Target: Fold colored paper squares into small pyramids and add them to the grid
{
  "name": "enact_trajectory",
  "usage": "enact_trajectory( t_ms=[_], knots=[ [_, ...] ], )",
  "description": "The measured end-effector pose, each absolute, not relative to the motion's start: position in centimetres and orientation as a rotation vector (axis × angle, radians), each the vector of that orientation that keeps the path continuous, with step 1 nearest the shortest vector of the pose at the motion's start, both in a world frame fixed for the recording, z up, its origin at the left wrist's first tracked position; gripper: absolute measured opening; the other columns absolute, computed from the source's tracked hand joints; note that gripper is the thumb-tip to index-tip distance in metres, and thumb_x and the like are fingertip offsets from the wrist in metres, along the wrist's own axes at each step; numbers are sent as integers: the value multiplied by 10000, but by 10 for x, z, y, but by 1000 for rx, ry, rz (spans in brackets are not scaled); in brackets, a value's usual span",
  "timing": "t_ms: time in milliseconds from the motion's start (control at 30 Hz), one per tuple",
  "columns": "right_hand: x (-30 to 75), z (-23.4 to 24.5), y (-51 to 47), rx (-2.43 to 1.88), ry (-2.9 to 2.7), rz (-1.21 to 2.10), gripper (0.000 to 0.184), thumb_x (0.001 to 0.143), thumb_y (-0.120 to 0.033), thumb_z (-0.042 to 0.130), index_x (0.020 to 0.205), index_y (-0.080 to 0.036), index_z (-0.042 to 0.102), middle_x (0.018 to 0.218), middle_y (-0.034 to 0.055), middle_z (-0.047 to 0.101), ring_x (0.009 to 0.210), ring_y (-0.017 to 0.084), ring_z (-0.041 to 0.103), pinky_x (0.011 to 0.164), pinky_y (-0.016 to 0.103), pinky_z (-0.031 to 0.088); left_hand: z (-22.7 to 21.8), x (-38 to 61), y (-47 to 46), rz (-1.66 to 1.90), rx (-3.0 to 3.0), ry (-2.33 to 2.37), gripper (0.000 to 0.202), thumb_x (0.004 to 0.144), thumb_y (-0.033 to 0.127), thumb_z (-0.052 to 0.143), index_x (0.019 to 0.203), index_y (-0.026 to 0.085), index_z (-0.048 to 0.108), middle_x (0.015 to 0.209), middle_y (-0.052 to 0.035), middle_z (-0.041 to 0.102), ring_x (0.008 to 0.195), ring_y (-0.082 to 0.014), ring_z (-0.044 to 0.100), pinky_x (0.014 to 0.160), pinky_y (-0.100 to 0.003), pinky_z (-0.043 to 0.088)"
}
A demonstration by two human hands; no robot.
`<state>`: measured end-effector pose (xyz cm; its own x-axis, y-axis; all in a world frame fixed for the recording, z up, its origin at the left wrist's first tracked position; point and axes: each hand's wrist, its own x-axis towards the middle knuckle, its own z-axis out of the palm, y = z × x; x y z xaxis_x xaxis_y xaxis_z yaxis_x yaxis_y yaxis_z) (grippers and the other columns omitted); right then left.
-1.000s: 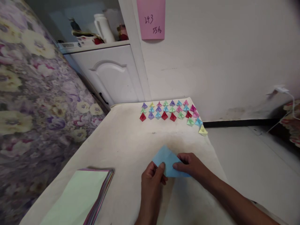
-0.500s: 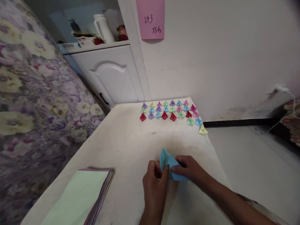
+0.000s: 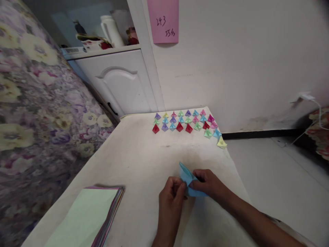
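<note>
Above the table's near right part, both hands hold a folded piece of blue paper (image 3: pixel 186 174). My left hand (image 3: pixel 171 192) pinches its left lower edge between thumb and fingers. From the right, my right hand (image 3: pixel 206 181) grips it, thumb pressed on the front and fingers curled behind. One pointed corner of the paper stands up between the hands, with a fold running down from it. Part of the lower paper is hidden by the fingers.
Several small folded paper pieces (image 3: pixel 189 128) in many colours stand in rows at the table's far end. A stack of coloured paper (image 3: pixel 84 212) lies at the near left. Behind are a white cabinet (image 3: pixel 118 79) and a wall with a pink sheet (image 3: pixel 164 20).
The left flap of the blue paper has been folded in towards the right, so it looks narrower. My left hand has shifted slightly right; my right hand keeps its grip.
</note>
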<state>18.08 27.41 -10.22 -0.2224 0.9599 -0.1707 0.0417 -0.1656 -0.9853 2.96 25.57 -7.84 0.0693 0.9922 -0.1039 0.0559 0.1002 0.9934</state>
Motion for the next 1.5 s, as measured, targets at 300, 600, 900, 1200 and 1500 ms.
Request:
enact_trajectory(
  t_ms=[300, 600, 900, 1200, 1500],
  knots=[
    [182, -102, 274, -1233, -1342, 1508, 280, 713, -363, 632, 603, -159, 475, 553, -50, 390, 512, 78, 335, 470, 212, 233, -89, 26, 262, 1074, 937, 1151, 244, 681, 254, 686, 844, 181, 520, 671, 22, 594, 596, -115, 534, 503, -200, 428],
    [184, -97, 272, -1291, -1460, 1348, 186, 749, -272, 592, 629, -155, 513, 572, -46, 397, 551, 87, 354, 498, 216, 259, -97, 24, 264, 855, 1004, 1118, 222, 756, 346, 625, 682, 157, 534, 388, 60, 494, 343, -49, 360, 375, -162, 244],
    [184, -71, 260, -1259, -1658, 974, 145, 709, -277, 669, 675, -167, 580, 640, -31, 515, 602, 106, 462, 548, 219, 330, -97, 25, 258, 1005, 1112, 1139, 184, 806, 327, 571, 734, 160, 545, 467, 49, 521, 425, -75, 409, 423, -178, 313],
    [179, -72, 254, -1229, -1622, 924, 223, 578, -242, 785, 694, -178, 605, 659, -39, 560, 609, 109, 512, 559, 214, 361, -93, 30, 255, 1073, 1069, 1163, 152, 788, 303, 590, 729, 167, 554, 536, 59, 485, 481, -73, 406, 453, -171, 323],
    [182, -68, 256, -1257, -1597, 955, 140, 745, -213, 646, 619, -167, 608, 580, -44, 524, 552, 82, 463, 518, 194, 327, -90, 32, 256, 1055, 1112, 1084, 146, 760, 300, 620, 728, 158, 615, 550, 28, 549, 518, -103, 470, 487, -188, 363]
  ],
)
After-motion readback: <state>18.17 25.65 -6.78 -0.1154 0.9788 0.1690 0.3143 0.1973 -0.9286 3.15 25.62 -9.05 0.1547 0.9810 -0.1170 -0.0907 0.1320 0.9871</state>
